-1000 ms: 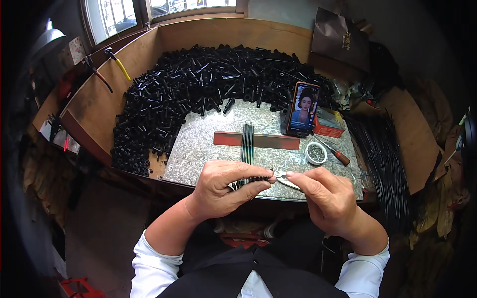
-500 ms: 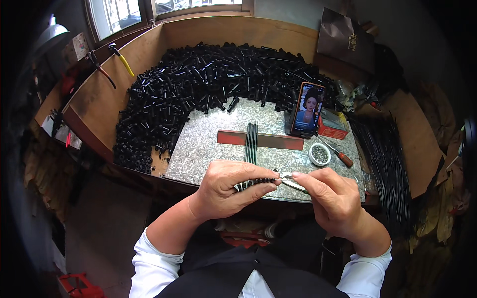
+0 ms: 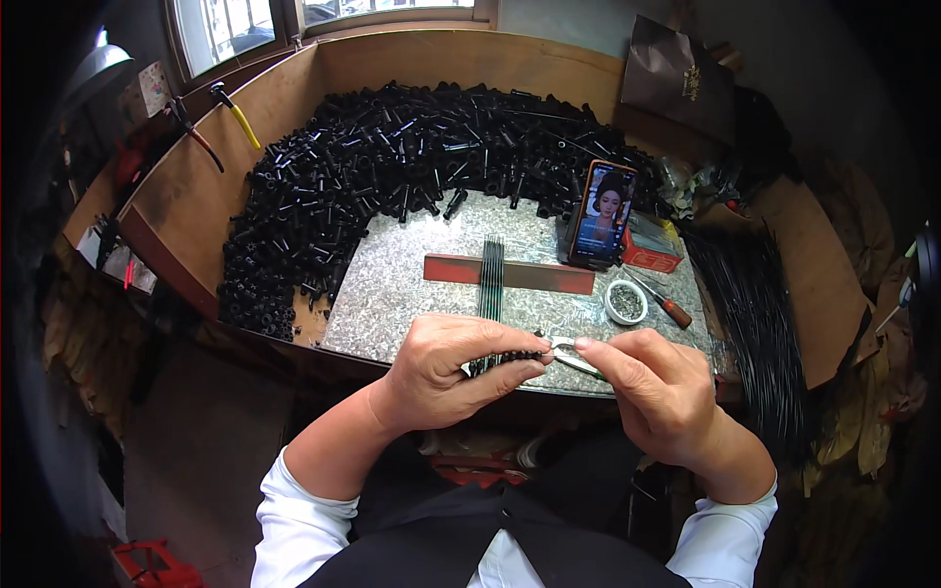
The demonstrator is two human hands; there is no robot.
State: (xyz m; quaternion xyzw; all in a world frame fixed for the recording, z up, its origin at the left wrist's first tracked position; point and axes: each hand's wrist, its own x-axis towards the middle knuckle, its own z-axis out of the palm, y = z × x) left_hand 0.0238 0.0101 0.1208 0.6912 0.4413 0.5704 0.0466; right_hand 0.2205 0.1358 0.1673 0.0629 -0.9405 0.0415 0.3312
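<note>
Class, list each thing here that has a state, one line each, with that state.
Phone: propped upright, screen lit.
Small white dish: filled with tiny bits.
Screwdriver: lying flat.
Left hand: closed on a black ridged piece.
Right hand: pinching a metal tool.

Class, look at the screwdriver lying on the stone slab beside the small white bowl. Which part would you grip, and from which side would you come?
Grip the screwdriver by its reddish handle, the thick end pointing toward the person. Come from above and from the right: the white bowl sits close on its left, and the thin shaft runs up toward the red box.
</note>
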